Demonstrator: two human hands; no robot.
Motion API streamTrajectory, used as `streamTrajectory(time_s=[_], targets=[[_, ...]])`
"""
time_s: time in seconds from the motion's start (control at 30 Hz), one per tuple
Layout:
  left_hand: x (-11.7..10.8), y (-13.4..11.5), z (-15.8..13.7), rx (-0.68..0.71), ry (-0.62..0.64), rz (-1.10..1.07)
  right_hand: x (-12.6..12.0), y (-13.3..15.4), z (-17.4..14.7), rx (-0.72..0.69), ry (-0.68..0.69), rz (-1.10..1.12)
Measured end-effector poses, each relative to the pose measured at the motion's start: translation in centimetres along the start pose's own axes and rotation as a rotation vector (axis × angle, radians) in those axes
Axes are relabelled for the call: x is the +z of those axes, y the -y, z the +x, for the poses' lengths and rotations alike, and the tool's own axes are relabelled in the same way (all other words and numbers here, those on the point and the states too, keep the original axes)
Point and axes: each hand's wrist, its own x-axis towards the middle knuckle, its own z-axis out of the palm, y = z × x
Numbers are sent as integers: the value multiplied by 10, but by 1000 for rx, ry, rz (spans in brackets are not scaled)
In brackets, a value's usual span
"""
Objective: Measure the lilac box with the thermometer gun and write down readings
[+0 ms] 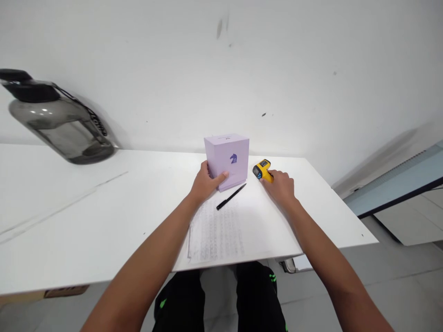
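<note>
My left hand [206, 181] grips the lower left side of a light purple box [226, 159], its thumb across the front face. The box stands upright near the wall and bears a dark horse-head logo. My right hand [279, 186] is closed round the handle of a yellow and black infrared thermometer [263, 170], which lies low at the table surface right of the box. Its small screen and blue buttons face me. A black pen [231, 197] lies slantwise in front of the box, at the top of sheets of paper [221, 233] covered in faint writing.
A large grey see-through water bottle [69, 124] with a black lid and strap stands at the far left. The white table [114, 221] runs along a white wall [173, 83]. Its right end lies beyond my right hand, with tiled floor [398, 276] below.
</note>
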Motion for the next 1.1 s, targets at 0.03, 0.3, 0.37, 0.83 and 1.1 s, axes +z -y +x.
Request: streamTrajectory(time_s=[0.03, 0.3, 0.37, 0.83, 1.1], targets=[[0, 0, 0, -2, 1, -5, 2, -2, 0, -24, -54, 10], [2, 5, 3, 25, -13, -23, 27, 12, -16, -639, 76, 376], [2, 6, 4, 33, -17, -22, 34, 20, -21, -659, 115, 396], [1, 11, 7, 39, -29, -35, 32, 34, -57, -464, 147, 991], [0, 11, 5, 19, -26, -25, 34, 42, -54, -446, 300, 990]])
